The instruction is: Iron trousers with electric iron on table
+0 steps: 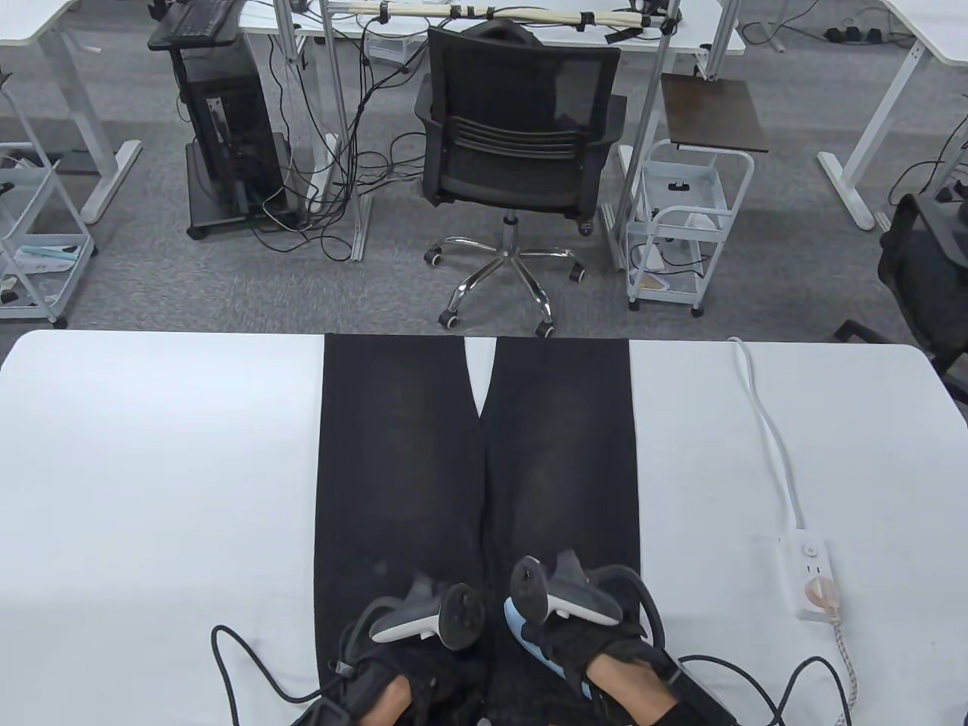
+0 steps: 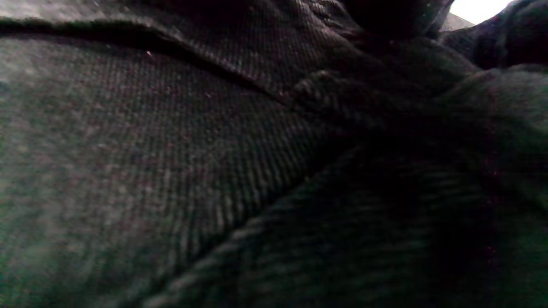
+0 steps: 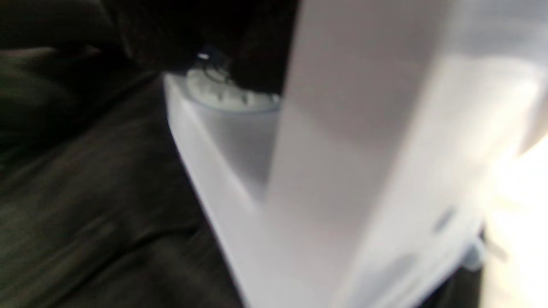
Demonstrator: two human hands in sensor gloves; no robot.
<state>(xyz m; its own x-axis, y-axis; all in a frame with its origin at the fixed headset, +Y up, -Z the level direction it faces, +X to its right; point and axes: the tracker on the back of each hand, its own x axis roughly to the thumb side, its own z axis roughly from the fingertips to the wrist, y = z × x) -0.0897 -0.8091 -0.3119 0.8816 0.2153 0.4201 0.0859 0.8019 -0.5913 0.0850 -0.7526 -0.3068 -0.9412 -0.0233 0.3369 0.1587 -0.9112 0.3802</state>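
Starting at the left of the white counter (image 1: 151,469): bare top there, then the black trousers (image 1: 401,454) laid flat across it, the legs running to the far edge and the waist end at the near edge. The left hand (image 1: 408,665) is down on the waist end of the left-hand leg, pressing the cloth; its fingers are tucked under the tracker and the dark glove, so I cannot tell whether they lie flat or pinch the fabric. The left wrist view is no help, nothing but dark twill weave and a seam filling it.

Moving right: the right hand (image 1: 597,650) sits over the electric iron (image 1: 529,639), a pale blue and white body on the other leg, just beside the left hand. By the look of it this hand's grip is closed round the iron's handle, though the fingers themselves are covered. The right wrist view shows the iron's white body and a ribbed dial, heavily blurred.

Further right, the white power strip (image 1: 809,578) lies on the counter with a plug in it and a braided cord (image 1: 847,665) running off the near edge.

My read: ironing is underway at the waist end. The next move calls for a steady push away along the leg, the left hand holding the cloth taut.

Hidden: the iron's soleplate, both sets of fingertips, and the waistband, cut off by the bottom edge.
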